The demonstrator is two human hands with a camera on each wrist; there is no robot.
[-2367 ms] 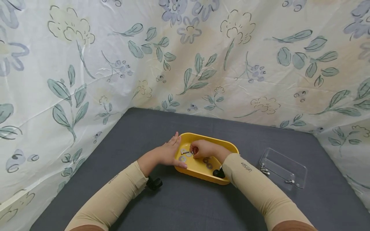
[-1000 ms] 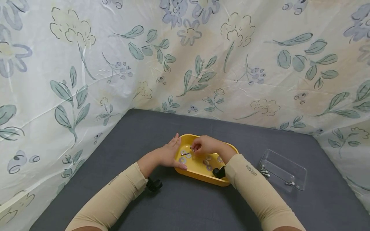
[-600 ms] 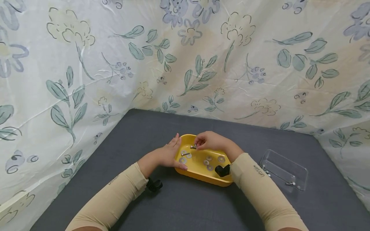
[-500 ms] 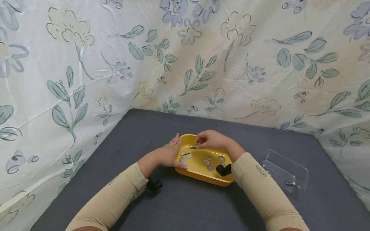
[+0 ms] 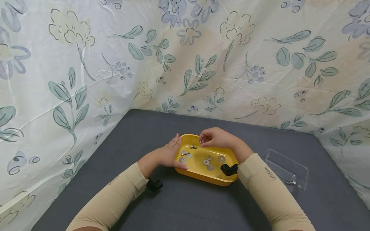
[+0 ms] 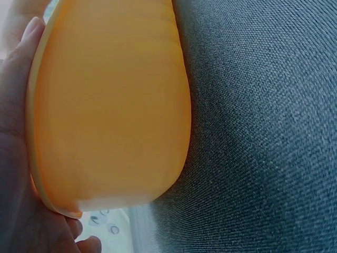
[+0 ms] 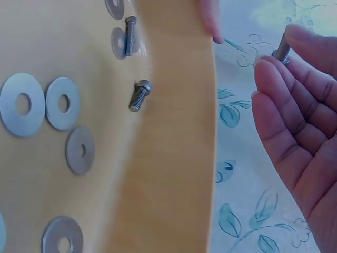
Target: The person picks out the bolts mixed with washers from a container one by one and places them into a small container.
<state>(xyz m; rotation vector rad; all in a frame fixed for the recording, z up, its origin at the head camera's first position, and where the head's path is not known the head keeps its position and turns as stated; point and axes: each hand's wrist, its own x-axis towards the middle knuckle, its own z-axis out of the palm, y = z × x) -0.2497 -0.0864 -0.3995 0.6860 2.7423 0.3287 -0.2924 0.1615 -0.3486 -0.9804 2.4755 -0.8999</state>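
Note:
My right hand [image 5: 217, 138] is raised over the far rim of a yellow tray [image 5: 199, 175]. Thumb and fingertips pinch a small metal bolt [image 7: 283, 51], plainest in the right wrist view. Inside the tray lie a short socket-head bolt [image 7: 139, 96] and a longer bolt [image 7: 130, 37], which lies across a washer. Several flat washers [image 7: 22, 104] are spread over the tray floor. At the tray's left end my left hand [image 5: 166, 155] rests against the rim, its fingers straight and its thumb over the near side. In the left wrist view the tray's outer wall [image 6: 113, 105] covers the inside.
A clear plastic tray [image 5: 284, 165] stands to the right, with small metal hardware [image 5: 291, 183] at its near edge, partly behind my right sleeve. Black wrist mounts [image 5: 154, 185] sit on both arms. A floral cloth [image 5: 185, 64] borders the dark table [image 5: 162, 208].
My right hand has lifted from the tray floor toward the far rim and slightly right, carrying a bolt. The short bolt left in the tray is now uncovered. My left hand stays put.

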